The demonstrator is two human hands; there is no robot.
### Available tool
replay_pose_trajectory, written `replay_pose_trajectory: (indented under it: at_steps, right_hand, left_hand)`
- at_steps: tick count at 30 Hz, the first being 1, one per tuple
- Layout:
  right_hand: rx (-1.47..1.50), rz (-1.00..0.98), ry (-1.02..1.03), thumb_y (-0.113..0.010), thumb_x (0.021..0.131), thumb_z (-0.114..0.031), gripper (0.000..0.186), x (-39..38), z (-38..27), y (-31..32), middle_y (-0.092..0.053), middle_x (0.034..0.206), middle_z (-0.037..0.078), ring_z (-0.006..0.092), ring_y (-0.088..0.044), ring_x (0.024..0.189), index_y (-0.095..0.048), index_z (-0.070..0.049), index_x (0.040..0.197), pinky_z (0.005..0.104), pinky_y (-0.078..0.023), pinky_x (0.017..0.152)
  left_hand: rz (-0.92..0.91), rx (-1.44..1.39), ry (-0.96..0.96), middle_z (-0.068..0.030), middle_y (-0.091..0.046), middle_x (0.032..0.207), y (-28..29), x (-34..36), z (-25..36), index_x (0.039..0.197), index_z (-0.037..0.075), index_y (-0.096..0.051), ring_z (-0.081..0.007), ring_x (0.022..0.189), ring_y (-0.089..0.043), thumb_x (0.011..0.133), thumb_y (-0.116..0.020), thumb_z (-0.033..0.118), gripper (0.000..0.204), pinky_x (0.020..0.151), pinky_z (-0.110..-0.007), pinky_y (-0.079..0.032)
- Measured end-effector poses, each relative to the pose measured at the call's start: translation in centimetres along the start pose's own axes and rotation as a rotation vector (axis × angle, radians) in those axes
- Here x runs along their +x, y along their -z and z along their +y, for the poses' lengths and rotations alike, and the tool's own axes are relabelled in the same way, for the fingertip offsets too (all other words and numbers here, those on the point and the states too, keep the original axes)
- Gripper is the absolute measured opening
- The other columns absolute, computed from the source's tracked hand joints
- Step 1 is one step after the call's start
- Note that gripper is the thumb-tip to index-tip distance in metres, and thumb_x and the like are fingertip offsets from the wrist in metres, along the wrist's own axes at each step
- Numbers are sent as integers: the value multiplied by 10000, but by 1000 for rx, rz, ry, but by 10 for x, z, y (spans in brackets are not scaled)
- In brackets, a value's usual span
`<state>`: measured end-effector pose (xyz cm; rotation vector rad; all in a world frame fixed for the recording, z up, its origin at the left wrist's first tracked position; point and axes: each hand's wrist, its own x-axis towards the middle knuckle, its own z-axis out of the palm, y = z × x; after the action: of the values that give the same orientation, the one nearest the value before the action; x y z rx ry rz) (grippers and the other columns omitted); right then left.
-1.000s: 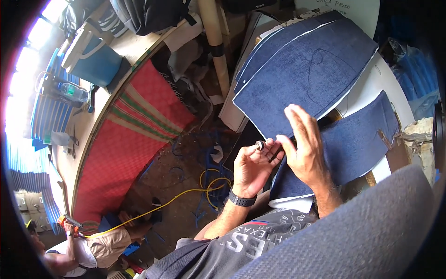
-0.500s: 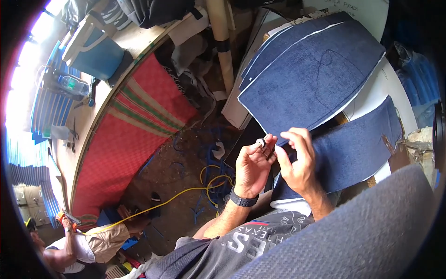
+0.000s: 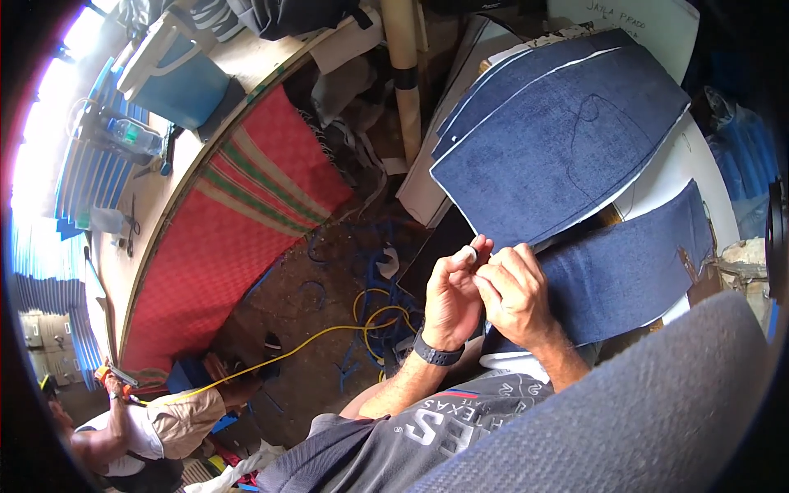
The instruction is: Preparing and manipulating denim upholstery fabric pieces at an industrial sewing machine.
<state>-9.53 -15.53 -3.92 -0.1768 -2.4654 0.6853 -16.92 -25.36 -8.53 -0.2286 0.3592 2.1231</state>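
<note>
My left hand [image 3: 452,300], with a dark watch on its wrist, is raised palm up. Between its thumb and fingers sits a small round black-and-white piece [image 3: 471,254], mostly covered by the fingers. Right beside it, the fingers of my right hand [image 3: 516,297] are curled into a pinch close to the left fingertips. What they pinch is too small to make out. Beyond both hands lies a navy fabric panel [image 3: 526,164] with a pale edge, and a loose dark thread [image 3: 573,152] loops across it. A second navy panel [image 3: 629,267] lies nearer, to the right of my hands.
On the left, a curved table [image 3: 156,238] with red striped cloth [image 3: 238,222] below its edge carries a blue cooler [image 3: 185,82], a plastic bottle [image 3: 136,135] and scissors [image 3: 131,226]. A yellow cord [image 3: 316,335] crosses the floor toward another person [image 3: 123,435] holding an orange tool.
My right hand's fingers have closed from a looser, raised pose into a pinch against the left fingertips. The round piece is now more covered. The view has shifted slightly.
</note>
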Motion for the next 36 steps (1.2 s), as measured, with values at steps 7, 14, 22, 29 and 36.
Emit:
replay_pose_trajectory:
  at_steps: [7,14,22,29,36]
  right_hand:
    - [263,43,-224,-688,827,-20,77,-7,-1,15,-576,832,91,249,-566,761,-611,-18,835,357,-474,691]
    - [283,73,-298,-677,881,-49,91,-7,13,41,-579,844,81,211,-571,787,-600,-8,856,323,-468,717]
    - [252,81,-260,-671,892,-61,99,-8,16,42,-561,852,78,193,-556,789,-589,-9,871,313,-462,718]
    - [394,45,-340,-616,913,-21,46,-14,18,44,-556,902,102,218,-555,800,-577,-3,929,315,-467,731]
    - [579,28,-441,-568,951,-24,24,-20,23,38,-560,933,88,185,-546,805,-558,-4,960,305,-469,740]
  left_hand:
    - [11,21,24,-96,-654,1220,-3,0,0,1062,42,-652,-255,1184,-569,934,-579,223,233,1091,-419,-394]
    - [-136,169,159,-106,-648,1183,-11,-6,4,1172,28,-591,-204,1045,-640,980,-572,170,239,986,-372,-513]
    - [-104,269,123,-98,-633,1175,-18,-7,3,1182,24,-575,-177,1042,-645,933,-647,74,264,948,-344,-544]
    - [-91,417,-33,-110,-633,1171,-24,-11,2,1176,16,-564,-183,1040,-650,902,-671,35,295,951,-362,-544]
    - [-54,287,94,-112,-639,1118,-20,-9,6,1160,11,-558,-198,989,-672,883,-700,22,312,927,-358,-555]
